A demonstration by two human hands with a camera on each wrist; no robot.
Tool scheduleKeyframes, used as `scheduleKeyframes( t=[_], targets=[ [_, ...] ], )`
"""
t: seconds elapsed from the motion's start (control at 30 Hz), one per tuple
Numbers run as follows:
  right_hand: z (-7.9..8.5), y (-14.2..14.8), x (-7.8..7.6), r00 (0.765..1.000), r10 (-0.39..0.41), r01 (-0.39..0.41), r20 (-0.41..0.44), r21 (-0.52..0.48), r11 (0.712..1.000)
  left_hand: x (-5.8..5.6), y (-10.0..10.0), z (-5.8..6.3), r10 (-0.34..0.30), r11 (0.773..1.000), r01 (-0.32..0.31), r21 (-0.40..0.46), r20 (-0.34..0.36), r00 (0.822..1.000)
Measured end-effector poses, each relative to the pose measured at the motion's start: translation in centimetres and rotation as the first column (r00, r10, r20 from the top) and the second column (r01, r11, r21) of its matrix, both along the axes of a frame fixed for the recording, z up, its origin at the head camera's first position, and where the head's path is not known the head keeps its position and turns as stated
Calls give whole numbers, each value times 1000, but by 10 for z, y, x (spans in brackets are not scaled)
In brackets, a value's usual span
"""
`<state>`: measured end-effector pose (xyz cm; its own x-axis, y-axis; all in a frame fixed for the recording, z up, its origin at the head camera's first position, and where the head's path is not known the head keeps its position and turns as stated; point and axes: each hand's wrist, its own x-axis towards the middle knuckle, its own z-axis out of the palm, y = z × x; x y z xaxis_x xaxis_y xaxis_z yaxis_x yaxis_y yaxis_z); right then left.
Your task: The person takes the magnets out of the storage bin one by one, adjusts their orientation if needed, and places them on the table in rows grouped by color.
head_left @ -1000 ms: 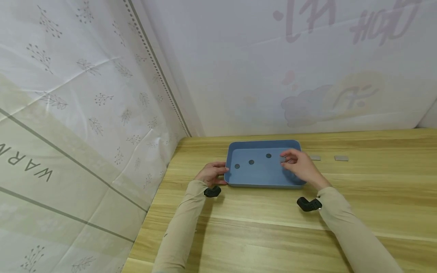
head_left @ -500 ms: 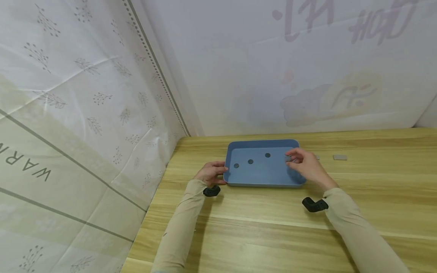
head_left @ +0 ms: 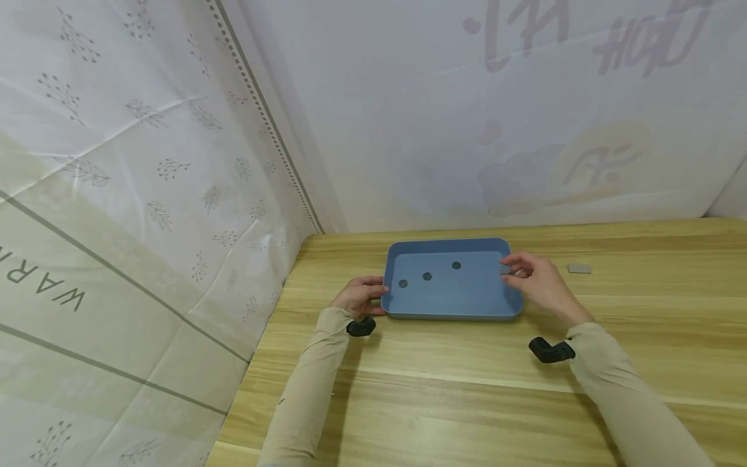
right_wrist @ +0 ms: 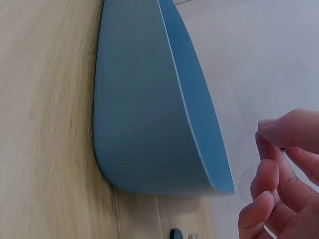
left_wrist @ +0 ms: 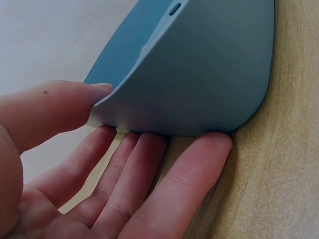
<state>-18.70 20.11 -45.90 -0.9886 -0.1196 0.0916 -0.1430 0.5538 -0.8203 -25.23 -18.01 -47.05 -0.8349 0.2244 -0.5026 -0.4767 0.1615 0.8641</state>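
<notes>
A shallow blue rectangular tray (head_left: 449, 292) stands on the wooden table. Three small dark grey discs (head_left: 456, 265) lie in it, spread over its left and middle part. My left hand (head_left: 360, 297) holds the tray's left end; in the left wrist view the thumb lies over the rim and fingertips touch the outer wall. My right hand (head_left: 533, 277) is raised at the tray's right rim. Its thumb and fingers pinch a small grey piece (head_left: 505, 268), mostly covered by the fingertips, its exact kind unclear. To the right, a grey flat rectangular piece (head_left: 580, 268) lies on the table.
The wooden table (head_left: 443, 389) extends in front of the tray and to its right. Behind it hangs a pale printed cloth (head_left: 408, 130), with another patterned cloth (head_left: 175, 227) along the left. In the right wrist view, a small dark thing (right_wrist: 176, 234) sits beyond the tray's corner.
My right hand has moved right, from above the tray's inside to its right rim, still pinching the grey piece. It now covers another flat piece on the table. The left hand stays put.
</notes>
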Motion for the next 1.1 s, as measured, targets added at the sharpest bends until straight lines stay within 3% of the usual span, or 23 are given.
scheduleKeyframes(
  t=[0.47, 1.1],
  targets=[
    [-6, 21, 6, 998, -53, 53, -19, 5, 999, 3, 2, 3, 6, 1000, -6, -3, -13, 1000],
    [-13, 46, 14, 992, -118, 120, -45, 39, 992, -2, 1, -4, 15, 1000, -15, 0, -6, 1000]
  ],
)
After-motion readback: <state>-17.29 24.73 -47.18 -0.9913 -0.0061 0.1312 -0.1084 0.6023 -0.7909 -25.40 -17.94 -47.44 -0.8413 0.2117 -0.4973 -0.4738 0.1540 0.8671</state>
